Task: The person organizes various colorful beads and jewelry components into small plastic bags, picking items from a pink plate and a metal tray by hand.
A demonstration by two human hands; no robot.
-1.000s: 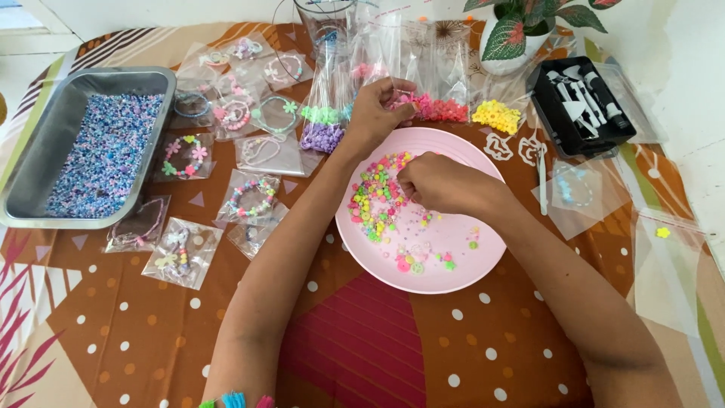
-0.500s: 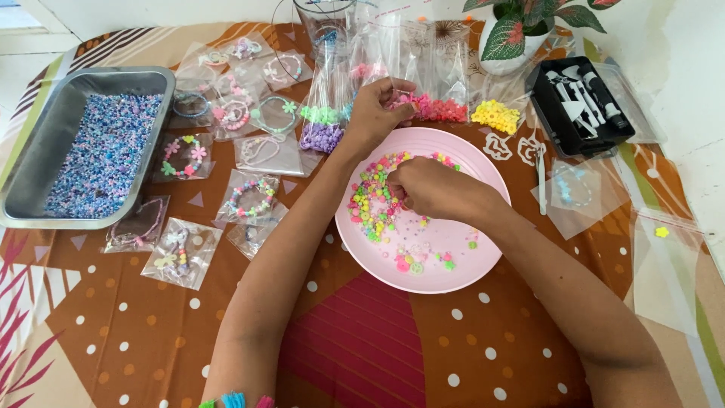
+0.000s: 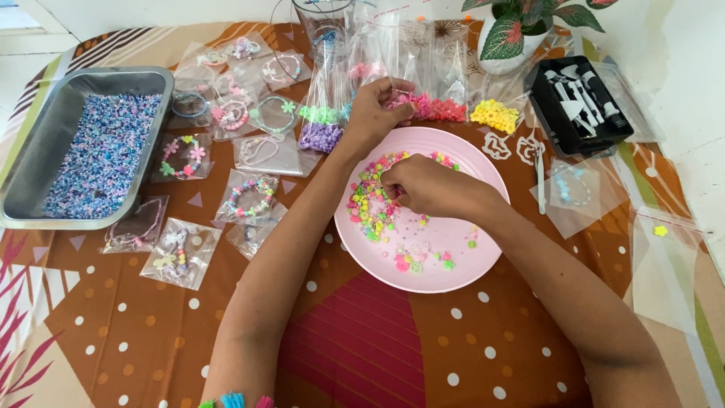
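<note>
The person's right hand point(image 3: 423, 185) is resting over the pink plate point(image 3: 461, 257), knuckles up and fingers curled down, with the fingertips pinching into the heap of small coloured beads point(image 3: 370, 208) on the plate's left half. Whether a bead is actually caught between the fingertips cannot be told, since the hand is covering them. More beads are lying scattered toward the near rim of the plate.

The left hand point(image 3: 374, 113) is reaching past the far rim of the plate, fingers closed on something small and pink at the foot of the clear bags; what exactly it is gripping is too small to make out. Just beside that hand a bag of purple beads point(image 3: 321, 137) is standing to its left, and a bag of red-pink beads point(image 3: 438, 109) is sitting to its right, with a bag of yellow beads point(image 3: 495, 115) farther right.

The plate is sitting in the middle of a brown dotted tablecloth point(image 3: 151, 340). On the left, a metal tray point(image 3: 30, 162) is holding a bed of blue and purple beads. Between tray and plate, small clear packets with bracelets point(image 3: 249, 198) are lying flat. At the far right, a black box of tools point(image 3: 578, 102) is lying open, near a potted plant point(image 3: 521, 34).
</note>
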